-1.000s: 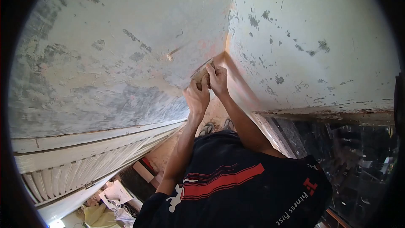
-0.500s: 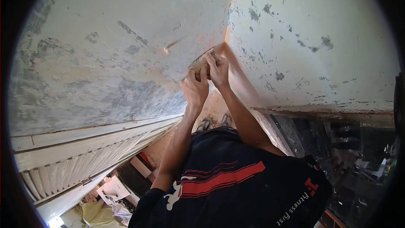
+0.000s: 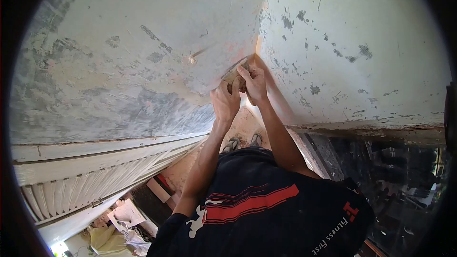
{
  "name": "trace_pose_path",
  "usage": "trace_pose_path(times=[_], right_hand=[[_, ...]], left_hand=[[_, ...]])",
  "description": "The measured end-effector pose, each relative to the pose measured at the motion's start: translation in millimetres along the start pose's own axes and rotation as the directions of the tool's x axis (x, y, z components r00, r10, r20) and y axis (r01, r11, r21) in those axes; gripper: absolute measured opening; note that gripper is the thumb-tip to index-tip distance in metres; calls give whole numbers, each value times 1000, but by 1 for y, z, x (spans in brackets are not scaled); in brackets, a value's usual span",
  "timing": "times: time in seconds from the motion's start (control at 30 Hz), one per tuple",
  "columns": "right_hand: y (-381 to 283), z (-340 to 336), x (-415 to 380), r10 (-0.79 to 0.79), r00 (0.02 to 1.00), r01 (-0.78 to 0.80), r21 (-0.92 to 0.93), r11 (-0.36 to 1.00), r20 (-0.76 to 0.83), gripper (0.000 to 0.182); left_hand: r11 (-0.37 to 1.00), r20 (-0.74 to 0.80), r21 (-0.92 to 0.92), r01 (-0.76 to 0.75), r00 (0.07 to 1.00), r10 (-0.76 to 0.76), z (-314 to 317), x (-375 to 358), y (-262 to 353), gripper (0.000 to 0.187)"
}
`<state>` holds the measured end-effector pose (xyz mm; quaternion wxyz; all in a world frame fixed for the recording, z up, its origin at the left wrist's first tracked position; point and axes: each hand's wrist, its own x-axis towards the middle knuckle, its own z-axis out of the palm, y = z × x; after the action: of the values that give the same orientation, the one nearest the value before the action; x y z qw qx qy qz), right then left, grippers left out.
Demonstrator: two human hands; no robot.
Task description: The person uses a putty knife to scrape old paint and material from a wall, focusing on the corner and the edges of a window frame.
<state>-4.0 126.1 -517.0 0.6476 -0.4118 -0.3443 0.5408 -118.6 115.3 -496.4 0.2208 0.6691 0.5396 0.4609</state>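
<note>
My left hand (image 3: 225,102) and my right hand (image 3: 255,84) both grip a flat, wide-edged scraper (image 3: 233,72), coated in pale residue. Its long edge lies against the patchy left wall (image 3: 119,71), close to the inside corner (image 3: 257,45). My right thumb presses on the face of the scraper, while my left fingers curl around its lower end. Brown material shows between the two hands; whether it is a handle or caked filler I cannot make out. A small peg (image 3: 192,59) sticks out of the wall to the left of the scraper.
On the right stands another chipped, pale wall (image 3: 381,57), with a dark glossy surface (image 3: 395,176) below it. White louvred panels (image 3: 90,181) run along the lower left. My feet (image 3: 232,143) are on a dusty floor (image 3: 188,162). Boards and crumpled sheeting (image 3: 112,242) lie at the bottom left.
In the view, both hands and the scraper appear slightly lower and further right. The wall marks have shifted right too, so part of this is camera movement. The grip is unchanged.
</note>
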Motion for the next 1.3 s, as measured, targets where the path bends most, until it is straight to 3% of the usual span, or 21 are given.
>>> trace_pose_path(times=[0.13, 0.2, 0.27, 0.3, 0.53, 0.6, 0.67, 0.9, 1.3], right_hand=[[2, -3, 2, -63, 998, 63, 38, 997, 11, 16], [4, 2, 2, -121, 991, 125, 77, 989, -64, 12], [8, 1, 3, -124, 991, 128, 66, 990, -53, 12], [11, 0, 3, -130, 991, 132, 57, 990, -44, 12], [19, 4, -2, 75, 996, -74, 10, 997, -43, 9], [15, 14, -5, 92, 996, -89, 226, 970, -6, 13], [6, 20, -7, 98, 995, -92, 208, 974, -19, 13], [8, 19, -7, 90, 995, -100, 327, 940, 47, 14], [24, 17, -1, 31, 999, -41, 355, 934, 34, 16]], left_hand=[[995, 71, -24, -94, 993, 96, 5, 6, -16, 18], [990, 83, -39, -135, 987, 138, 3, 8, -18, 19], [997, 165, -60, 48, 986, -38, -1, 2, -18, 17], [997, 166, -59, 51, 985, -40, -3, 0, -18, 17], [1000, 41, 5, 31, 999, -31, -6, -15, -24, 18], [998, 16, 34, 45, 999, -45, -7, -16, -20, 19], [980, 27, 61, 188, 981, -190, -11, -15, -15, 23], [985, -59, 64, 163, 985, -159, -10, -9, -8, 28], [988, -140, 61, 139, 982, -129, -8, -12, -5, 23]])
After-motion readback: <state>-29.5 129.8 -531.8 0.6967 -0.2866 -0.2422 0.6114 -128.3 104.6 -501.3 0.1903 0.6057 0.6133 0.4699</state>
